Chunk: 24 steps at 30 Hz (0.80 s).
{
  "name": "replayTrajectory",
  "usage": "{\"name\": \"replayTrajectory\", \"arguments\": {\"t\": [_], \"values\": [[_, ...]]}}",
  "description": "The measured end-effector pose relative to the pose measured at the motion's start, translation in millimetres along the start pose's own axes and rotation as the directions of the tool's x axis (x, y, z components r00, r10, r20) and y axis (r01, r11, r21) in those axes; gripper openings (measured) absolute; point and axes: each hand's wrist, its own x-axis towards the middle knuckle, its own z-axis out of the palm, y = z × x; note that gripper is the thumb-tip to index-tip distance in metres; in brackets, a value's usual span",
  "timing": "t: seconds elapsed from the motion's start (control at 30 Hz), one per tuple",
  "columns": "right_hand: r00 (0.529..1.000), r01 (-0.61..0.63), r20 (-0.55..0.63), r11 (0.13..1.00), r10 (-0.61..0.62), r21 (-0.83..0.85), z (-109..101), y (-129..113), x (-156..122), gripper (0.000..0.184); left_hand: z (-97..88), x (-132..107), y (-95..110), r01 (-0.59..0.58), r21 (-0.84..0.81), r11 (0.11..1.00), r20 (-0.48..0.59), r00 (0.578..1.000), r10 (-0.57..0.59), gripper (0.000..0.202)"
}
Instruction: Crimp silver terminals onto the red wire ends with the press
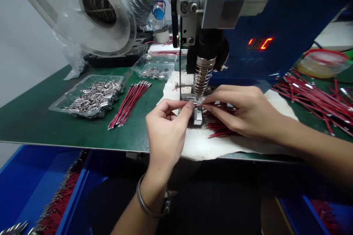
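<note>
My left hand [168, 125] is closed in a pinch of thumb and forefinger at the left side of the machine's small metal fixture [198, 115]. Whatever lies between those fingertips is too small to make out. From the right, my right hand [239, 112] pinches a thin red wire [200, 105] whose end reaches into the fixture, below the spring-wrapped press head [204, 77]. Under that hand a bunch of red wires [219, 129] rests on a white cloth [204, 148], partly hidden by the fingers.
Left on the green table [27, 117] are a clear tray of metal terminals [96, 95], a bundle of red wires [131, 102] and another clear tray [154, 69]. A wire pile [317, 99] lies right. Blue bins [74, 198] stand below the table edge; a large reel [110, 14] hangs upper left.
</note>
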Motion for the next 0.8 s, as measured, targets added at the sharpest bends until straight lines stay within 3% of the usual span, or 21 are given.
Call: {"name": "replayTrajectory", "arguments": {"t": [0.23, 0.8], "values": [[0.998, -0.051, -0.046, 0.999, 0.051, 0.002, -0.5, -1.9, -1.7, 0.014, -0.2, -0.6, 0.2, -0.009, 0.032, 0.999, -0.006, 1.000, 0.009, 0.017], [0.999, -0.025, -0.035, 1.000, 0.025, 0.006, 1.4, -1.3, 0.4, 0.014, -0.5, 0.3, 0.0, -0.009, 0.028, 1.000, 0.000, 1.000, 0.009, 0.018]]}}
